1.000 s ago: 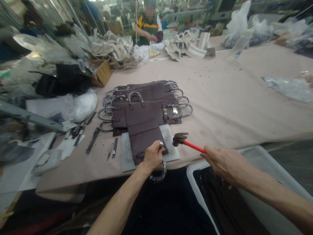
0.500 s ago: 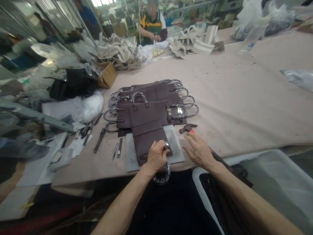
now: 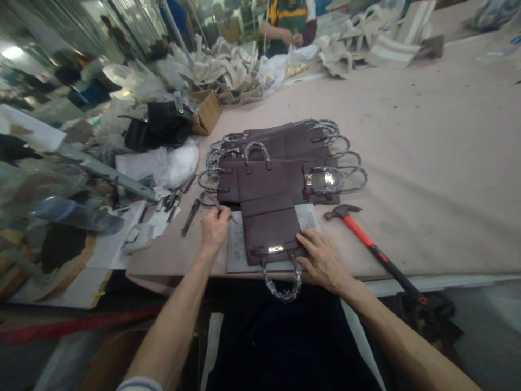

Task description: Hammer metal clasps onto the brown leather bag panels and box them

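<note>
A dark brown leather bag panel [image 3: 268,225] lies on a grey slab [image 3: 236,247], with a gold clasp [image 3: 275,250] near its front edge. Its plastic-wrapped handle [image 3: 280,296] hangs over the table edge towards me. To the left of the panel, my left hand [image 3: 215,231] is closed in a pinch around a slim metal tool [image 3: 233,218], whose exact kind I cannot make out. My right hand [image 3: 323,258] rests with fingers stretched out on the panel's right edge. Beyond it lies a claw hammer [image 3: 362,234] with a red and black handle.
More brown bag panels [image 3: 285,141] with wrapped handles are stacked behind. Dark hand tools [image 3: 189,217] lie at left, near a cardboard box [image 3: 207,113] and a black bag [image 3: 158,125]. Across the table, a person [image 3: 288,27] handles something by pale pieces [image 3: 228,70].
My left hand has left the clasp and moved left to the slim tool. My right hand has shifted from beside the hammer onto the panel's edge. The view has turned somewhat.
</note>
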A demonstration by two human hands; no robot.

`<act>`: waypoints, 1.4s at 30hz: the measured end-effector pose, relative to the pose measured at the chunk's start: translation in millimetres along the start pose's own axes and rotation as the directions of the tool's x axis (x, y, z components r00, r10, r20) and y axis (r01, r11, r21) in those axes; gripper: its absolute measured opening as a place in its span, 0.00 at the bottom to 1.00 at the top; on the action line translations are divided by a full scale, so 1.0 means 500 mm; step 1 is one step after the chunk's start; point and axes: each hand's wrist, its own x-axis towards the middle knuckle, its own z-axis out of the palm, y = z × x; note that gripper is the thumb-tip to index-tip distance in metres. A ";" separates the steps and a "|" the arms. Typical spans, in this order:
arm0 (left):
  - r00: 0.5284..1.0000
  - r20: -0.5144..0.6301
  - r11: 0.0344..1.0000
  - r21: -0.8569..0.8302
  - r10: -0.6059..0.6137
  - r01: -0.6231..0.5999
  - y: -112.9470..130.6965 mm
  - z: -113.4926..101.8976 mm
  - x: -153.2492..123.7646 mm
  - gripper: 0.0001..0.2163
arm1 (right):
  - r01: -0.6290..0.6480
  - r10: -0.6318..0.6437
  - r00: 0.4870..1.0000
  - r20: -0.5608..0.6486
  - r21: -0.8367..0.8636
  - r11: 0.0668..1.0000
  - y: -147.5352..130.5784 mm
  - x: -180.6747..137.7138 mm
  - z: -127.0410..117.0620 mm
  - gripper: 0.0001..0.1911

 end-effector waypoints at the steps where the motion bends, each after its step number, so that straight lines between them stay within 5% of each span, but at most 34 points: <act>1: 1.000 -0.019 0.970 0.243 -0.003 0.007 -0.030 -0.041 0.024 0.14 | 0.000 0.000 1.000 -0.004 0.016 1.000 -0.001 0.008 -0.008 0.25; 3: 0.998 -0.033 0.808 0.586 -0.056 0.065 -0.097 -0.106 0.059 0.12 | -0.039 0.040 0.998 -0.040 0.029 0.999 0.001 0.036 -0.024 0.19; 7: 0.988 0.058 0.619 0.784 -0.145 0.045 -0.196 -0.156 0.067 0.12 | -0.217 0.214 0.975 -0.056 -0.042 0.975 0.009 0.132 -0.056 0.17; 11: 0.983 0.070 0.685 0.710 0.167 -0.167 -0.186 -0.116 -0.007 0.12 | -0.169 0.174 0.983 0.067 -0.074 0.983 -0.013 0.208 -0.080 0.16; 13: 0.917 0.189 0.739 0.546 0.350 -0.395 -0.149 -0.074 -0.064 0.10 | -0.056 0.065 0.978 0.197 -0.051 0.997 -0.036 0.209 -0.083 0.12; 16: 0.755 0.417 0.696 0.319 0.506 -0.643 -0.085 -0.005 -0.143 0.05 | 0.102 -0.077 0.934 0.348 -0.055 0.993 -0.072 0.171 -0.077 0.12; 18: 0.693 0.506 0.626 0.331 0.513 -0.705 -0.050 0.034 -0.176 0.04 | 0.162 -0.103 0.923 0.371 -0.129 0.978 -0.087 0.143 -0.068 0.13; 21: 0.665 0.572 0.522 0.422 0.481 -0.741 -0.023 0.067 -0.191 0.02 | 0.194 -0.093 0.927 0.363 -0.252 0.948 -0.094 0.126 -0.055 0.08; 26: 0.524 0.676 0.339 0.400 0.518 -0.852 -0.024 0.062 -0.178 0.08 | 0.349 -0.208 0.875 0.438 -0.272 0.897 -0.092 0.138 -0.049 0.08; 34: 0.388 0.632 0.364 0.175 0.671 -0.915 -0.091 0.024 -0.147 0.12 | 0.408 -0.309 0.866 0.393 -0.199 0.891 -0.074 0.118 -0.048 0.11; 39: 0.196 0.500 0.309 -0.153 0.843 -0.939 -0.130 0.016 -0.112 0.15 | 0.431 -0.409 0.854 0.321 0.005 0.903 -0.021 0.105 -0.060 0.17; 42: 0.171 0.466 0.293 -0.203 0.868 -0.934 -0.139 0.016 -0.105 0.15 | 0.477 -0.492 0.825 0.278 0.127 0.870 -0.003 0.102 -0.064 0.18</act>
